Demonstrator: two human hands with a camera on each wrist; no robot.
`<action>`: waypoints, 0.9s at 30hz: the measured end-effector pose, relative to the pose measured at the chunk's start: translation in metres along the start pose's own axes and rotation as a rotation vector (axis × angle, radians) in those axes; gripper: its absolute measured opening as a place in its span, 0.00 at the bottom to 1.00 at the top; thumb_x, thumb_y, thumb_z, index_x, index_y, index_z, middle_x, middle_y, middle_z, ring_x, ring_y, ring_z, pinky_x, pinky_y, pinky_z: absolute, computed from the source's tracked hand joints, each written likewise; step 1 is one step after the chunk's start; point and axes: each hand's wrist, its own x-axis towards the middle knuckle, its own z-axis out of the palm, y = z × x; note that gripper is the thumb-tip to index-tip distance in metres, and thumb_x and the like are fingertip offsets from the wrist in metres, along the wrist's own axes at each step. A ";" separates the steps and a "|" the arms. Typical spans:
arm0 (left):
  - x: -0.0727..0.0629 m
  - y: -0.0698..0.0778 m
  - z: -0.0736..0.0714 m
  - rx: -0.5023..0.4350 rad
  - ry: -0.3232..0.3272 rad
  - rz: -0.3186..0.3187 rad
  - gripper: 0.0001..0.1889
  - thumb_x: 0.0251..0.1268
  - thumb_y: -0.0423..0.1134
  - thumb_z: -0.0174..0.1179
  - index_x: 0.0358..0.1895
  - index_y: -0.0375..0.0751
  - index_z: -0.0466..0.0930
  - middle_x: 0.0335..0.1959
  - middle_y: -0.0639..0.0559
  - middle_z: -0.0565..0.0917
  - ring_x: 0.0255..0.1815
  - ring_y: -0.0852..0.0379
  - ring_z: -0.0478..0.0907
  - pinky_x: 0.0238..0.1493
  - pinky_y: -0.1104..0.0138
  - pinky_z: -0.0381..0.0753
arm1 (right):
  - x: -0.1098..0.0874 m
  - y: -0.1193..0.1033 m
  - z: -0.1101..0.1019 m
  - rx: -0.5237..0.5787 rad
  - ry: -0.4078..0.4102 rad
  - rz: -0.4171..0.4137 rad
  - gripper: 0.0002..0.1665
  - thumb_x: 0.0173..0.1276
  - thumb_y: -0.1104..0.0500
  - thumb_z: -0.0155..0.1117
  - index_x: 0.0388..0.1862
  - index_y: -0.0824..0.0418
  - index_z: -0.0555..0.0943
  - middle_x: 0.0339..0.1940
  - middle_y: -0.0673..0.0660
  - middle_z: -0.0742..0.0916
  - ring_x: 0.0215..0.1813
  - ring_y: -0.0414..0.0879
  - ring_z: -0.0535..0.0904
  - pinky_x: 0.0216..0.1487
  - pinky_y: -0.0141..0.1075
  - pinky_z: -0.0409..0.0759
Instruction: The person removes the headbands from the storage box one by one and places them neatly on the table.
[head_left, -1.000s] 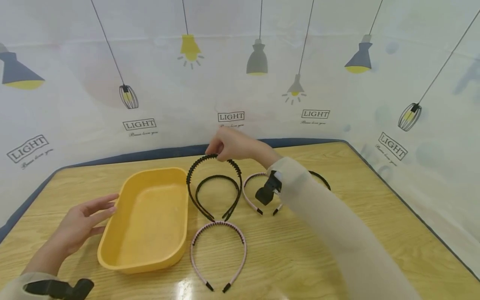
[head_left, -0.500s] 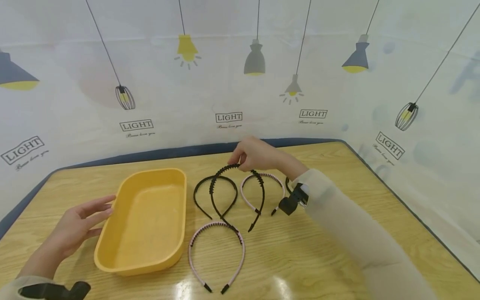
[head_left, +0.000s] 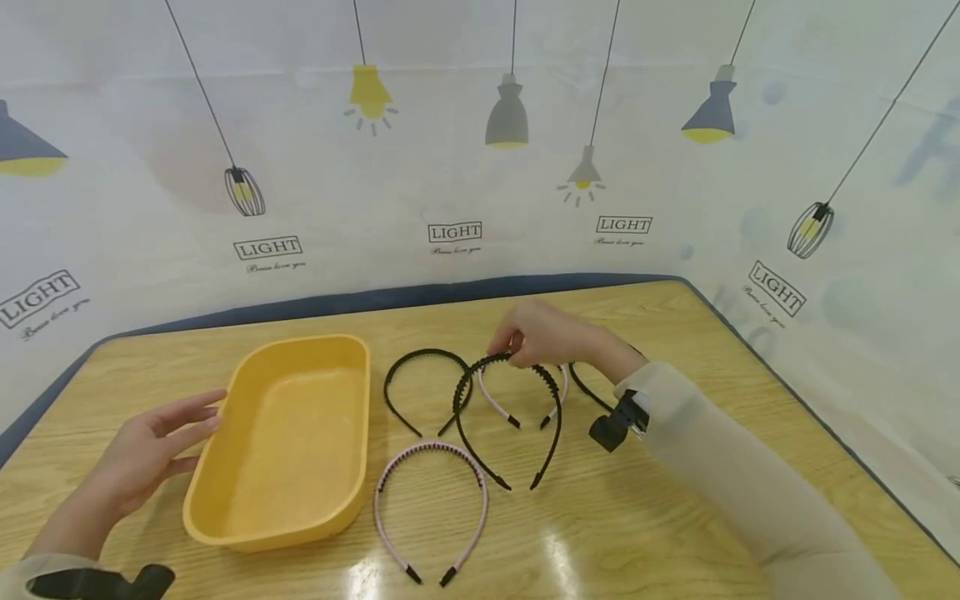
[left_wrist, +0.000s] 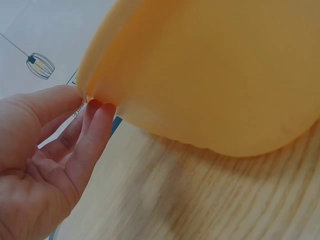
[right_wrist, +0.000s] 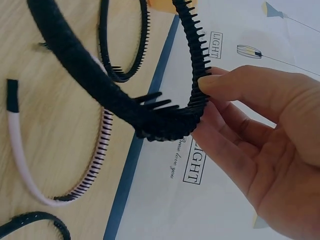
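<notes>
My right hand (head_left: 551,337) pinches a black toothed headband (right_wrist: 90,75) at the top of its arc. The headband hangs with its ends downward, overlapping a pink headband (head_left: 495,406) behind it in the head view. At the left, my left hand (head_left: 142,454) touches the outer side of a yellow tray (head_left: 285,450), its fingers fairly straight against the wall just under the rim. Nothing lies inside the tray. Between tray and right hand, another black headband (head_left: 426,352) lies on the table, with a second pink headband (head_left: 377,500) in front of it.
One more black headband (head_left: 585,390) lies at the right, partly hidden by my right forearm. The wooden table (head_left: 645,517) ends at a dark blue border (head_left: 375,302), beyond which stands a white backdrop printed with lamps.
My right hand has carried the black headband rightward and lower, away from the tray and the other black headband. My left hand has stayed at the tray's side.
</notes>
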 end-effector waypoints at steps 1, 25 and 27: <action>0.000 0.000 0.000 -0.002 0.000 0.001 0.20 0.67 0.40 0.54 0.62 0.57 0.71 0.41 0.69 0.75 0.42 0.77 0.72 0.37 0.66 0.82 | -0.002 0.001 0.001 0.003 -0.001 -0.006 0.15 0.56 0.72 0.62 0.44 0.66 0.83 0.43 0.57 0.84 0.41 0.47 0.80 0.39 0.31 0.80; -0.001 0.000 -0.001 -0.020 -0.001 0.007 0.21 0.66 0.40 0.54 0.62 0.56 0.71 0.42 0.70 0.75 0.42 0.77 0.72 0.36 0.66 0.82 | -0.045 0.024 0.038 0.105 -0.085 -0.002 0.15 0.57 0.71 0.65 0.44 0.63 0.83 0.41 0.54 0.83 0.39 0.43 0.79 0.36 0.29 0.79; -0.001 0.000 0.000 -0.025 -0.003 0.011 0.21 0.66 0.39 0.54 0.62 0.55 0.71 0.42 0.70 0.75 0.42 0.77 0.72 0.36 0.66 0.82 | -0.046 0.025 0.041 0.104 -0.085 -0.003 0.15 0.56 0.71 0.65 0.44 0.63 0.83 0.41 0.54 0.83 0.39 0.43 0.79 0.36 0.29 0.79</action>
